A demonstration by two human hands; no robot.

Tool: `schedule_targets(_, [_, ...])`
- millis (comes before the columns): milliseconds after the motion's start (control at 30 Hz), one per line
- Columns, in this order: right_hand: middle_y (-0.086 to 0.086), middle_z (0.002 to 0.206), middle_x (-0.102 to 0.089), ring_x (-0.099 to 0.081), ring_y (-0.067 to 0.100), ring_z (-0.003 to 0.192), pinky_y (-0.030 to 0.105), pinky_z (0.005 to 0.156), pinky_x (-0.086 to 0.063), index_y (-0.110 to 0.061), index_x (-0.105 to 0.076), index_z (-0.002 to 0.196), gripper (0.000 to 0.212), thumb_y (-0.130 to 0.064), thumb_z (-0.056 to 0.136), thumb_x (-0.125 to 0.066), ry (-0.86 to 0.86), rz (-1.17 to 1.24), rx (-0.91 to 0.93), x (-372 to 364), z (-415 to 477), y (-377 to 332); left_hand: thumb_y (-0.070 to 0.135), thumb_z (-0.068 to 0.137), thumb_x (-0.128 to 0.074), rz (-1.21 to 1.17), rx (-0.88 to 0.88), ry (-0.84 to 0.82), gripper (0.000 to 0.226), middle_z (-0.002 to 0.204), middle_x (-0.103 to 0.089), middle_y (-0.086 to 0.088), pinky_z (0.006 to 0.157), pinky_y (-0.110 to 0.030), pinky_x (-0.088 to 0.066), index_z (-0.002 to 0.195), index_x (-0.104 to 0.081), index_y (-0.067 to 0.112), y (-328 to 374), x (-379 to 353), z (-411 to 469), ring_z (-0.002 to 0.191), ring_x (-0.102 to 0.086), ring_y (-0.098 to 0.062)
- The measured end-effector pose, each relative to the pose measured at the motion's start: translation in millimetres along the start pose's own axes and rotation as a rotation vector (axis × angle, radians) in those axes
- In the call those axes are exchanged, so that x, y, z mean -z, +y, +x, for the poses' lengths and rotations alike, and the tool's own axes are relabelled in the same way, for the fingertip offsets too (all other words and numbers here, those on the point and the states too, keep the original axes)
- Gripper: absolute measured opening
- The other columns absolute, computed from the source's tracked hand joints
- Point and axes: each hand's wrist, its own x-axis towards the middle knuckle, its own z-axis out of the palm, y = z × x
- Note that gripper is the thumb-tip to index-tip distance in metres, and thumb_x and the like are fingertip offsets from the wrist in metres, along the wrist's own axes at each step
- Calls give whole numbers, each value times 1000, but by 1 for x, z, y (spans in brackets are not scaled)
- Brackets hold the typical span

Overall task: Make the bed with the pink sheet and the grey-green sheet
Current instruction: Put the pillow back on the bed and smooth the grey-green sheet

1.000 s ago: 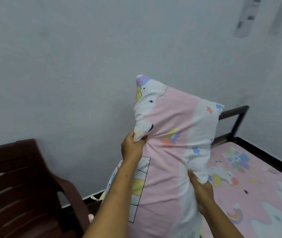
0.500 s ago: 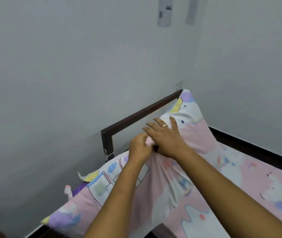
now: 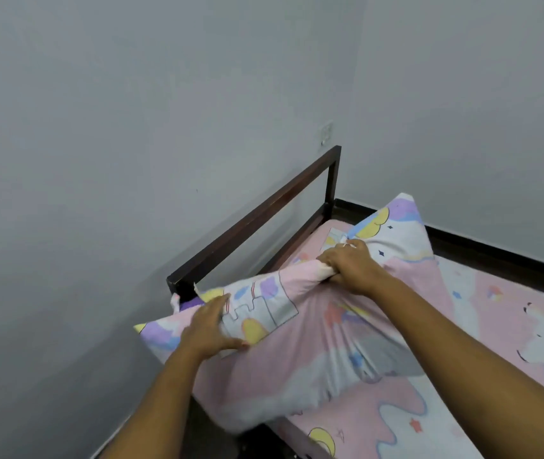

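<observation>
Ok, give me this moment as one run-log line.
left hand flat on pillow | right hand grips bunched pillow edge | pillow by headboard, on pink sheet | grey-green sheet not in view

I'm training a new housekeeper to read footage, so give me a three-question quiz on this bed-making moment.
1. True or false: the right hand grips a bunched edge of the pillow.
2. The left hand is: A) laid flat on the pillow, B) hanging free, C) curled into a fist.
3. Fill in: the sheet under the pillow is mainly ____.
Key: 1 true; 2 A; 3 pink.
</observation>
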Motion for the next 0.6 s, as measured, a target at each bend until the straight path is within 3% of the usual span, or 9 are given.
schedule_targets(100, [-7,114,-65,-52,17,113,35,103,-22,-23,-65,108,27,-13,83,-58,21,47,-30,-6,11,22,67,58,-75,171,43,75,115,153,-27,5,107,-48,-34,149,-16,30,-30,-5,26,139,-25,-23])
schedule_targets(167, [-3,99,-69,-57,23,102,30,90,-28,-16,-68,92,17,-9,79,-61,89,106,-16,-7,17,41,69,60,-72,231,8,116,113,154,-25,1,107,-48,-33,150,-15,30,-27,-1,42,139,-24,-25])
schedule_targets(267, [5,82,-70,-60,30,83,27,73,-29,-12,-67,76,9,-3,73,-66,168,151,14,-7,31,65,71,63,-68,300,-6,162,98,149,-32,-3,104,-46,-34,145,-32,30,-15,-2,65,135,-29,-25])
schedule_targets(367, [4,77,-69,-60,28,79,27,73,-29,-15,-66,72,14,-1,70,-66,185,137,21,-15,49,87,60,80,-60,241,15,197,62,129,-52,-2,94,-43,-38,129,-53,23,1,-16,80,120,-44,-23])
schedule_targets(467, [6,71,-66,-58,28,74,26,72,-27,-17,-60,65,21,4,68,-65,167,210,-1,-25,68,112,55,93,-42,217,143,118,42,125,-55,3,106,-57,-23,124,-53,29,24,-38,87,124,-43,-24])
schedule_targets(533, [-1,60,-58,-51,26,65,27,70,-29,-26,-48,59,38,8,66,-63,193,315,17,-30,80,127,57,93,-38,110,232,109,37,120,-53,3,104,-67,-16,116,-53,32,29,-53,95,126,-41,-27])
schedule_targets(600, [-3,55,-49,-42,22,60,33,67,-35,-21,-45,56,32,6,65,-59,164,363,48,-36,94,143,60,90,-34,39,234,126,36,106,-54,-1,100,-65,-28,98,-51,30,28,-65,108,116,-47,-32])
